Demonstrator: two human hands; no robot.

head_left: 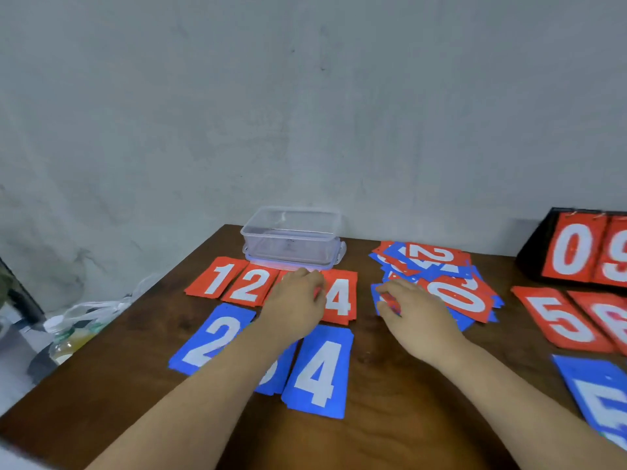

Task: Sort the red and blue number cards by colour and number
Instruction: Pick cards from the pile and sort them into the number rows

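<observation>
A row of red cards lies on the brown table (390, 368): red 1 (217, 277), red 2 (248, 284), a red card hidden under my left hand (296, 296), then red 4 (340, 296). Below lie blue 2 (212, 337), a blue card under my left forearm, and blue 4 (319, 371). My left hand rests flat on the hidden red card. My right hand (412, 312) touches the near left edge of the mixed pile (437, 283) of red and blue cards, fingers on a card there. Red 5 (559, 318), a red 6 (610, 320) and a blue 5 (600, 395) lie at right.
A clear plastic box (291, 237) stands on its lid behind the red row, against the wall. A black scoreboard stand (583, 249) showing red 0 and 9 sits at the back right. Bags and a bottle (64, 344) lie beyond the table's left edge.
</observation>
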